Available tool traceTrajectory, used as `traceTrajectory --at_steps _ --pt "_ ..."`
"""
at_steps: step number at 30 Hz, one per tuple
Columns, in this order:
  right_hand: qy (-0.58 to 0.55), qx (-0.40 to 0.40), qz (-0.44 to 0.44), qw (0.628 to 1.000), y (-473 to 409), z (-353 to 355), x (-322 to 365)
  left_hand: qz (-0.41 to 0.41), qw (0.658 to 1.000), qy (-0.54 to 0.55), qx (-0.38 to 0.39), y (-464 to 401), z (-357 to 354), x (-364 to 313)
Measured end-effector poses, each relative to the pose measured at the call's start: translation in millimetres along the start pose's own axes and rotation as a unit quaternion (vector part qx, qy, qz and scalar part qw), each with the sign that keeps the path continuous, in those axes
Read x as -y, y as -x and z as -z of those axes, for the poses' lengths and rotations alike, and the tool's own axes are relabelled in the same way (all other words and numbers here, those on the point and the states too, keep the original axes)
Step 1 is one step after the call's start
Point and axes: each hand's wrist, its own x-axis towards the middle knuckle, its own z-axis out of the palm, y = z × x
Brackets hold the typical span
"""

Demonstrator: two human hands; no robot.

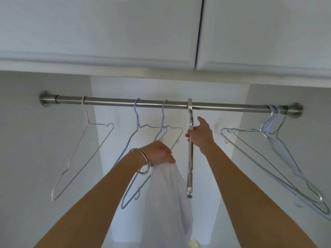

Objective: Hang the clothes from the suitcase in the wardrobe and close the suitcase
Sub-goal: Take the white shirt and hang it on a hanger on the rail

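Note:
A steel rail (114,101) runs across the open wardrobe. My right hand (200,135) grips a clear plastic hanger (190,165) that hangs edge-on from the rail's middle. Lower and to the left, my left hand (160,153) holds a white garment (166,199) bunched at its top, and the cloth falls straight down between my arms. Bangles sit on that wrist. The suitcase is out of view.
Empty wire hangers hang left of the held one: a pale one (78,158) and two blue ones (138,158). Several clear and wire hangers (279,158) crowd the rail's right end. White cupboard doors (100,29) close off the space above.

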Motion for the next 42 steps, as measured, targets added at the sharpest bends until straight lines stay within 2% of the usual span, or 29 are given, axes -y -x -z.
traceTrajectory --at_steps 6,10,16,20,27,33,38,42 --pt "0.005 -0.014 0.030 0.999 9 23 2 0.001 0.999 -0.050 0.012 8 2 -3" --pt "0.025 -0.088 -0.005 0.996 34 44 -14 -0.011 0.997 -0.073 0.028 18 -1 -3" --pt "0.170 -0.218 -0.011 0.961 77 76 -34 -0.027 0.988 -0.143 0.047 42 1 -7" --pt "0.203 -0.259 -0.017 0.944 97 90 -33 -0.042 0.983 -0.168 0.055 50 3 0" --pt "0.228 -0.288 0.029 0.930 127 86 -26 -0.056 0.976 -0.186 0.099 71 16 12" --pt "0.137 -0.245 0.078 0.956 144 66 -4 -0.103 0.972 -0.172 0.120 88 26 9" --pt "0.123 -0.176 0.143 0.966 153 23 21 -0.169 0.979 -0.054 0.102 96 25 -7" --pt "0.034 -0.102 0.143 0.984 156 -4 25 -0.215 0.974 0.015 0.076 94 23 -12"
